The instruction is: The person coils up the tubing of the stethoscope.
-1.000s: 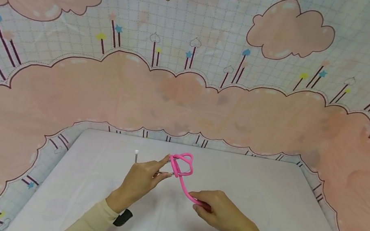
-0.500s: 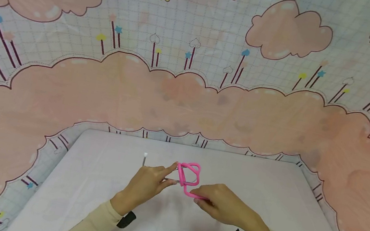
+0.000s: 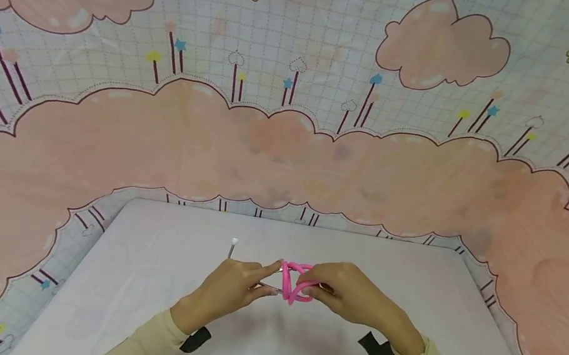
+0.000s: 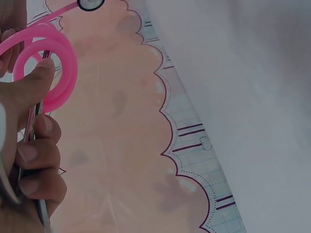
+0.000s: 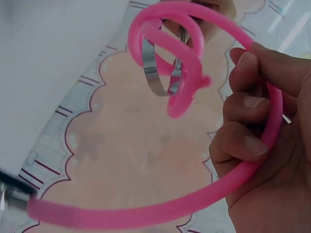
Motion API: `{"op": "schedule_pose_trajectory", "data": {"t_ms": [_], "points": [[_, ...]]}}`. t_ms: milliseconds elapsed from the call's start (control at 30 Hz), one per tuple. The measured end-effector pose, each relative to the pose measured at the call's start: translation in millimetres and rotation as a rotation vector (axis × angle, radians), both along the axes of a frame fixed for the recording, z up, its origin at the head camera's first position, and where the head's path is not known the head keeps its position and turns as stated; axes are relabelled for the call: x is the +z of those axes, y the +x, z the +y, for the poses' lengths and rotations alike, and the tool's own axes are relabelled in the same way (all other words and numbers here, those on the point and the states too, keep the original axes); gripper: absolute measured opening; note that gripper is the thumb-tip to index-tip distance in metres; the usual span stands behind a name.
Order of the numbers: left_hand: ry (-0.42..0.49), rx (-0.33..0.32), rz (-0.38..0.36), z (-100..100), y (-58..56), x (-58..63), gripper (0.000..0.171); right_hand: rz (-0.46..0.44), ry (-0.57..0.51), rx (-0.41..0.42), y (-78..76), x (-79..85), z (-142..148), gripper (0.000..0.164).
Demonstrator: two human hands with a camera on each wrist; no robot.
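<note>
A stethoscope with pink tubing (image 3: 287, 283) is held above the table between both hands. My left hand (image 3: 225, 287) grips its metal ear tubes, and a white ear tip (image 3: 234, 241) sticks up behind that hand. In the left wrist view, pink loops (image 4: 70, 68) circle the metal tubes by the thumb. My right hand (image 3: 355, 293) pinches the tubing close against those loops. The right wrist view shows a metal spring band (image 5: 153, 73) inside the loops, and the free length of tubing curving down from the fingers. The round chest piece (image 4: 91, 4) shows at the left wrist view's top edge.
A white table (image 3: 120, 332) lies under both hands. Behind and around it hangs a cloth (image 3: 320, 171) printed with clouds and stars. Dark straps (image 3: 377, 348) sit at both wrists.
My right hand has moved up and left with the tubing, from below the loops to right beside them. My left hand has shifted right and slightly down, still holding the ear tubes.
</note>
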State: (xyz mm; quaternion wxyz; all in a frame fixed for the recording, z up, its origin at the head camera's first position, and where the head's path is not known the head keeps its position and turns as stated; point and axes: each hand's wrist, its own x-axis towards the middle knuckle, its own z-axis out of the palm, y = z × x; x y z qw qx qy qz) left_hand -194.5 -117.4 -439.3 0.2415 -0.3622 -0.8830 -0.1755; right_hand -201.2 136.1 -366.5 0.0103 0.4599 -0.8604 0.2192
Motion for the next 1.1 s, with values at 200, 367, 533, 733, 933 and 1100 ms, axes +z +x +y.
{"op": "schedule_pose_trajectory", "data": {"t_ms": [200,367,533,733,933,1100], "points": [[-0.014,-0.025,-0.004,1.2,3.0,3.2,0.051,-0.011,-0.043,0.001,-11.2,4.9,0.7,0.041],[-0.009,-0.082,0.0,3.1,6.1,5.5,0.05,0.02,-0.085,-0.013,-20.0,8.9,0.3,0.033],[-0.016,-0.117,0.039,3.7,9.0,7.3,0.051,0.039,-0.095,0.029,-23.9,8.6,1.4,0.023],[-0.011,-0.184,0.1,4.4,13.7,12.7,0.052,0.028,-0.111,0.099,-26.7,7.4,2.0,0.022],[0.017,-0.247,0.167,4.6,18.0,17.3,0.051,-0.009,-0.148,0.145,-29.5,6.5,5.3,0.021],[0.085,-0.293,0.193,6.0,20.1,19.1,0.051,-0.097,-0.245,0.18,-33.6,-1.2,4.3,0.017]]}}
